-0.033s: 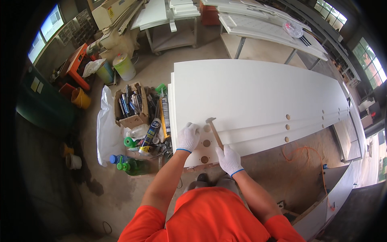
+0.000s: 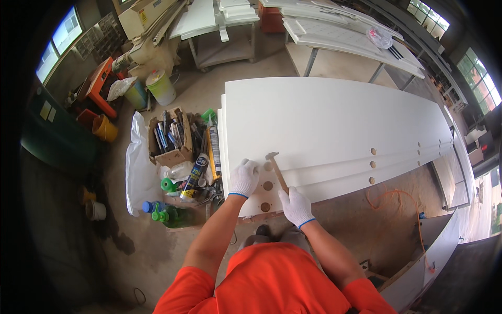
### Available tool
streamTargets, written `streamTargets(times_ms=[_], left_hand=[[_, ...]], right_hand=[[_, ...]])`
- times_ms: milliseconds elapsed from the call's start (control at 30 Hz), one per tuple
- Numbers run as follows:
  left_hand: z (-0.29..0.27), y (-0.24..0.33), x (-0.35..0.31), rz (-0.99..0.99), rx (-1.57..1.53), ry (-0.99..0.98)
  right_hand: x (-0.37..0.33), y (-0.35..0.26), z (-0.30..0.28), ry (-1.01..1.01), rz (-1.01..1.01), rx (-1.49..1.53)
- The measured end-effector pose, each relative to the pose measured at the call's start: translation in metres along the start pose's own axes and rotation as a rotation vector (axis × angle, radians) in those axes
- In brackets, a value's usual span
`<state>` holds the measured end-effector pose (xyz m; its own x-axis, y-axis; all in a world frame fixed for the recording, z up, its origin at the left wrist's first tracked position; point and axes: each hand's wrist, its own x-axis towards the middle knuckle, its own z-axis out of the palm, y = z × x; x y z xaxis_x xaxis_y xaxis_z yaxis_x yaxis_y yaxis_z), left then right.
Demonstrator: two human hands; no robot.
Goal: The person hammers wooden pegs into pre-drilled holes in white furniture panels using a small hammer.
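In a white knit glove with a blue cuff, my right hand (image 2: 297, 207) grips the wooden handle of a hammer (image 2: 278, 174). The hammer head sits above the white panel (image 2: 319, 115), close to a round hole at the panel's near left. My left hand (image 2: 244, 178), gloved the same way, is closed at the panel's left edge, left of the hammer head. Whatever its fingers hold, if anything, is too small to make out. Stepped white panels lie stacked, with round holes (image 2: 267, 186) near their left end and others farther right.
Left of the stack stand a cardboard box of tubes (image 2: 171, 137), a sealant cartridge (image 2: 194, 177) and green bottles (image 2: 175, 215). Buckets (image 2: 161, 87) are farther back. Tables with white panels (image 2: 345, 42) stand behind. An orange hose (image 2: 413, 209) runs along the right.
The hammer and my right hand have shifted very slightly to the left. My left hand has not visibly moved.
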<state>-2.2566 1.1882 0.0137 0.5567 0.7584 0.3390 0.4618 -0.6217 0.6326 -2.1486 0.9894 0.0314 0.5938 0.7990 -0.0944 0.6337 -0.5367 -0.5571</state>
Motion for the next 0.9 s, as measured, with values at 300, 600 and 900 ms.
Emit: streamTargets(times_ms=[300,600,900], left_hand=[[-0.003,0.002,0.000,-0.006,-0.013,-0.021],[-0.001,-0.010,0.002,-0.178,-0.169,0.058],[-0.005,-0.009,-0.002,-0.180,-0.163,0.110]], right_hand=[[-0.001,-0.004,0.007,0.050,-0.035,0.003],[0.003,-0.012,0.006,-0.023,-0.042,-0.147],[0.010,-0.022,-0.016,-0.092,-0.052,-0.231]])
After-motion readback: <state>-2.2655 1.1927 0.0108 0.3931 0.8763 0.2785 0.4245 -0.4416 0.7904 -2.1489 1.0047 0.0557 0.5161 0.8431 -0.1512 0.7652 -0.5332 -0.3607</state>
